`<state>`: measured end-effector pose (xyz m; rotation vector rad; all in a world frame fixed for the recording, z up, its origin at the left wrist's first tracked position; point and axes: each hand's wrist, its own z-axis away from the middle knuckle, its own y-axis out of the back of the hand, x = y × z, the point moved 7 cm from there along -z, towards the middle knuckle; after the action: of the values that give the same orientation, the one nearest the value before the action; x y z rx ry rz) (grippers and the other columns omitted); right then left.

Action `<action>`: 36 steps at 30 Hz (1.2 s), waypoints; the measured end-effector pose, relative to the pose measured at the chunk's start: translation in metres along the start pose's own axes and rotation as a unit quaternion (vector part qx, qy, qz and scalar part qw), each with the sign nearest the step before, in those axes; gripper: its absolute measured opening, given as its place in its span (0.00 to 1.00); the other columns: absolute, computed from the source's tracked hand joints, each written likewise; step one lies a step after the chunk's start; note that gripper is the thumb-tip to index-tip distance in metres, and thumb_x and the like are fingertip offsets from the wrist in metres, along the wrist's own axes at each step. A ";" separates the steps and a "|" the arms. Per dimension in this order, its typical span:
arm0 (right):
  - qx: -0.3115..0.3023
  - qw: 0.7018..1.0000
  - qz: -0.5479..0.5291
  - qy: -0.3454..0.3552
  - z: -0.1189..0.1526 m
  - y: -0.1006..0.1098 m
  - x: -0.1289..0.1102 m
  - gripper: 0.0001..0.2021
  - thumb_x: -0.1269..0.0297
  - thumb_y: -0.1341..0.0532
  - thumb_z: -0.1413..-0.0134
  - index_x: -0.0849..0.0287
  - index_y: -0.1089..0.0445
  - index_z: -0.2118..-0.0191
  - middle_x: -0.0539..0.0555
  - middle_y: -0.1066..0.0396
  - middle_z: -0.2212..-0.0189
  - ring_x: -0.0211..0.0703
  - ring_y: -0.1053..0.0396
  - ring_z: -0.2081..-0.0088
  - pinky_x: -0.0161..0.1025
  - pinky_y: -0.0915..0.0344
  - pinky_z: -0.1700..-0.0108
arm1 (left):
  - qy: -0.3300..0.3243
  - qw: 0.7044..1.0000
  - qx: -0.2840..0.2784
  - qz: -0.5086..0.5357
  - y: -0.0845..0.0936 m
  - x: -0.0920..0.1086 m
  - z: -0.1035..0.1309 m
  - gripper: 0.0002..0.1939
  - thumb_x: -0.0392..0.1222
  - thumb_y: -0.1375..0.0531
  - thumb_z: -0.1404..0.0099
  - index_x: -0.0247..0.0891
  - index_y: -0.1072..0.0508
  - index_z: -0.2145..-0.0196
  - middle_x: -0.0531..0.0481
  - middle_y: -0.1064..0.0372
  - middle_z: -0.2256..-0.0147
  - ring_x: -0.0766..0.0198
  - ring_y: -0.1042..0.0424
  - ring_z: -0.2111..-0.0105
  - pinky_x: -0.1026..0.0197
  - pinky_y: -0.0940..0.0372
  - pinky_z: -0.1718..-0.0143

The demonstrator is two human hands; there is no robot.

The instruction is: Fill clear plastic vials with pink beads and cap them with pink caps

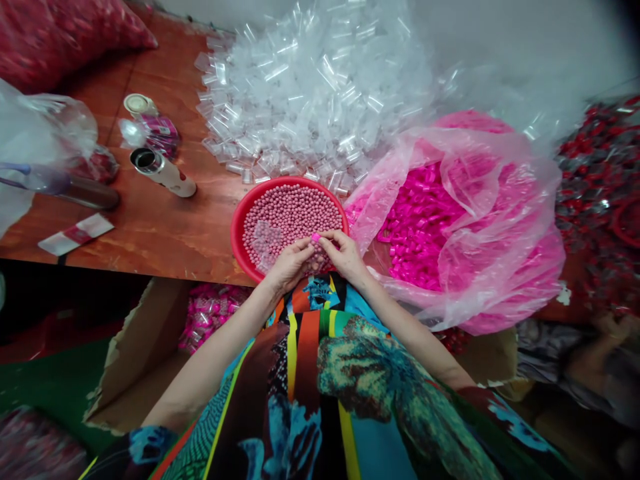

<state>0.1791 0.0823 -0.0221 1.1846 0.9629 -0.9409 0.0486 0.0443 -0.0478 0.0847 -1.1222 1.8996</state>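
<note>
A red basin (239,247) full of small round pink beads (300,207) sits at the table's front edge. Over its near side, my left hand (290,265) and my right hand (346,255) meet with their fingertips pinched together. Between them is a small bright pink plastic piece (315,237), gripped from both sides; its lower part is hidden by the fingers. A few clear plastic pieces (267,239) lie on the beads at the left of the basin. To the right, an open pink plastic bag (520,233) spills many bright pink plastic pieces (425,227).
Clear plastic pieces (320,87) form a large heap behind the basin. At left on the table (210,227) are a metallic cylinder (163,172) and a bottle (75,187). A cardboard box (135,353) stands below the edge. Another person's hand (617,330) shows at far right.
</note>
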 end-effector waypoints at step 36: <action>-0.003 0.991 -0.109 -0.083 0.006 0.016 0.013 0.22 0.44 0.30 0.45 0.54 0.26 0.52 0.53 0.27 0.62 0.44 0.28 0.62 0.43 0.26 0.57 | -0.081 0.981 0.048 -0.171 0.001 0.017 0.001 0.15 0.47 0.26 0.43 0.37 0.19 0.61 0.51 0.23 0.67 0.66 0.30 0.71 0.64 0.35 0.67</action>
<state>0.1994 0.0778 -0.0292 0.9913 0.9722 -1.1896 0.0371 0.0549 -0.0402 0.4659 -1.0460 1.6573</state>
